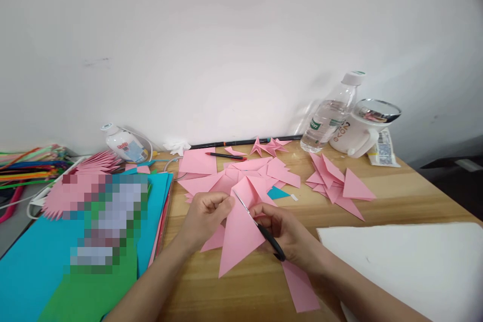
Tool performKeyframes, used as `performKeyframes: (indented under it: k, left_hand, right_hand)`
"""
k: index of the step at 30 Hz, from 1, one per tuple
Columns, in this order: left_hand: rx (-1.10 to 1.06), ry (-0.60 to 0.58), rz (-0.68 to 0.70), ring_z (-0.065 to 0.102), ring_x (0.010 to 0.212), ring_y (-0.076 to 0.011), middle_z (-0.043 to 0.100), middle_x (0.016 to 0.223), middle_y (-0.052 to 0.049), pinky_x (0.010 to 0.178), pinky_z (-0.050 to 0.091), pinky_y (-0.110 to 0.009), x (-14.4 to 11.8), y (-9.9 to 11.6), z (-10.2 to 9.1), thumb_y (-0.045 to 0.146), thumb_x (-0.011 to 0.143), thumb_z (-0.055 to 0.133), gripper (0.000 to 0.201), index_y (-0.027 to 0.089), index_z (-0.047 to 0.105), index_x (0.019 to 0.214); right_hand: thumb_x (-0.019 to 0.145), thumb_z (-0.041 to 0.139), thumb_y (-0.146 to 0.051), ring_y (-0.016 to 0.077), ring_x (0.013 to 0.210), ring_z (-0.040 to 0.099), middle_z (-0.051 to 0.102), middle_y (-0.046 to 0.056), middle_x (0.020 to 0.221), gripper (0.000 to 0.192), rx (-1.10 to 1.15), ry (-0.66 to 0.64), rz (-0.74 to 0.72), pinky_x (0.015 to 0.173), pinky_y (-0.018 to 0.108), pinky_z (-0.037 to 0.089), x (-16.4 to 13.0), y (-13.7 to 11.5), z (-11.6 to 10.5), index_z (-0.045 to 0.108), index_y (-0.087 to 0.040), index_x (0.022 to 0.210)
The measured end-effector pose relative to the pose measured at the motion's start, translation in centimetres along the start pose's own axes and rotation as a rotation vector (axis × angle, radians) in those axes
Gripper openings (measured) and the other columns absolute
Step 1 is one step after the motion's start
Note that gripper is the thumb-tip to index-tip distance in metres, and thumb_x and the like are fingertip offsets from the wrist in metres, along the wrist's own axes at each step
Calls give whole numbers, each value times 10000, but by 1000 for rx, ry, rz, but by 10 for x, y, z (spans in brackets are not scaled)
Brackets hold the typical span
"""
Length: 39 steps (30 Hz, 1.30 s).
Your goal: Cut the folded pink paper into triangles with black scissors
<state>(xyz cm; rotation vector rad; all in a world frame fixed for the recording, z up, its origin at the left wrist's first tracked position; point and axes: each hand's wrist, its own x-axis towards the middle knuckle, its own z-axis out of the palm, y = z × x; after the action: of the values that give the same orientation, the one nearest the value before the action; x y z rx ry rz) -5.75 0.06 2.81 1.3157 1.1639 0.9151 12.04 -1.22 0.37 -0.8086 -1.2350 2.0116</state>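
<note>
Head view, paper (240, 239) (pink) in left fingers (226, 206), scissors (270, 241) in right fingers (267, 210)

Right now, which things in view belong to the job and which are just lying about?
In the job:
pink paper, in the left hand
scissors, in the right hand
probably the folded pink pieces

Lying about, it seems:
clear bottle
white mug
small white bottle
green sheet
</note>
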Motion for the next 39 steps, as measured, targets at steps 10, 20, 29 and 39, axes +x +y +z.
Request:
performKeyframes:
  k: [10,20,29,39]
  left_hand:
    - [117,54,71,260,438,-47,302,472,54,404,199,-195,0,2,1,332,802,457,375,154,354,488]
    - [96,38,68,288,441,-53,324,477,44,409,227,-200,-1,-5,0,321,803,460,380,149,373,475]
    - [93,38,59,302,451,-59,323,483,43,416,238,-204,-1,-6,0,325,801,460,376,148,384,479]
    - [71,36,67,306,454,-59,318,490,42,417,238,-206,-1,-7,-1,320,798,471,370,145,397,481]
  right_hand:
    - [619,737,-169,52,549,383,488,-37,655,331,-2,-7,11,503,168,288,0,0,0,493,-153,841]
    - [576,771,-160,67,590,431,517,-27,680,370,7,-4,-8,564,190,323,1,-2,2,512,-145,840]
    - [620,701,-93,64,581,406,508,-30,681,311,12,-30,-3,533,182,291,0,2,-1,506,-151,855]
    - [605,649,-52,50,543,376,495,-43,643,295,5,-27,14,491,163,260,-1,-1,-1,485,-154,828]
